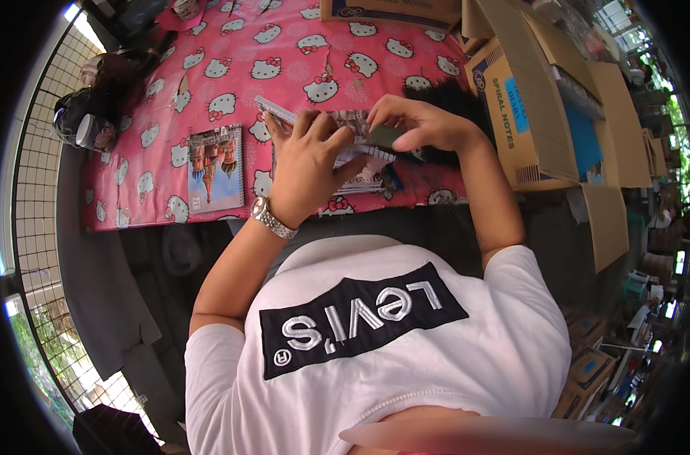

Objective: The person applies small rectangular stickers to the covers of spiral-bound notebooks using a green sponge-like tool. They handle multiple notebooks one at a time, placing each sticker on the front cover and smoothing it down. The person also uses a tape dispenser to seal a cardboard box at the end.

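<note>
My left hand [308, 155], with a metal watch on its wrist, is curled over a spiral notebook [278, 111] with a picture cover, its far left corner tilted up. The thumb points right, over further spiral notebooks [361, 182] lying beneath the hands. To the right, my right hand [424, 125] pinches a small dark green flat piece [383, 136] between thumb and fingers, just above the notebooks. I cannot make out what kind of piece it is. Another spiral notebook [216, 168], with a domed building on its cover, lies apart on the left.
A pink patterned cloth [242, 61] covers the table. An open cardboard box [523, 114] stands on the right, close to a black furry thing [443, 98]. A second box [394, 11] is at the far edge. At the left edge are a dark bag [76, 114] and a cup [96, 133].
</note>
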`<state>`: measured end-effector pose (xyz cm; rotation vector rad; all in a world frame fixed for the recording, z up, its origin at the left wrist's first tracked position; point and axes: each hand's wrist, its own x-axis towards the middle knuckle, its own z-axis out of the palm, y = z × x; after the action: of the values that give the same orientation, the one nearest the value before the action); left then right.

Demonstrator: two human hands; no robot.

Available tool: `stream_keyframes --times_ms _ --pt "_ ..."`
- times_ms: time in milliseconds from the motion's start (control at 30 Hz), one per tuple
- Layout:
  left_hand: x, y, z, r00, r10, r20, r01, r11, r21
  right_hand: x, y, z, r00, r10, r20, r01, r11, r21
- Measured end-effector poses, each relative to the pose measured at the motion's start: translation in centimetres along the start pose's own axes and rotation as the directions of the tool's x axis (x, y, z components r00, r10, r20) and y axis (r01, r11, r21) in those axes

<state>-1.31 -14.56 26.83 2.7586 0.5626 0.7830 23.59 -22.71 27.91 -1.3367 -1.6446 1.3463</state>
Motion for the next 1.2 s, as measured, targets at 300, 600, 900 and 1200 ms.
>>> stream_keyframes --times_ms 300,600,900,1200 --pt "0.6 -1.9 -1.2 0.996 -0.078 -0.031 0.079 0.996 0.037 2.0 -0.8 -0.4 0.994 -0.069 0.080 0.058 0.989 0.134" --pt "1.1 -4.4 -2.2 0.998 -0.026 0.053 0.025 1.000 0.012 4.0 -0.2 -0.3 1.000 0.006 -0.014 -0.005 0.999 0.052" --pt "0.7 -3.9 -1.8 0.997 -0.046 0.058 0.047 0.999 -0.020 4.4 -1.5 0.7 0.902 -0.425 0.076 0.318 0.773 0.549" --pt "0.7 -4.8 -1.9 0.997 -0.061 0.037 0.062 0.998 -0.016 6.1 -0.3 -0.3 0.987 -0.154 0.045 0.142 0.968 0.206"
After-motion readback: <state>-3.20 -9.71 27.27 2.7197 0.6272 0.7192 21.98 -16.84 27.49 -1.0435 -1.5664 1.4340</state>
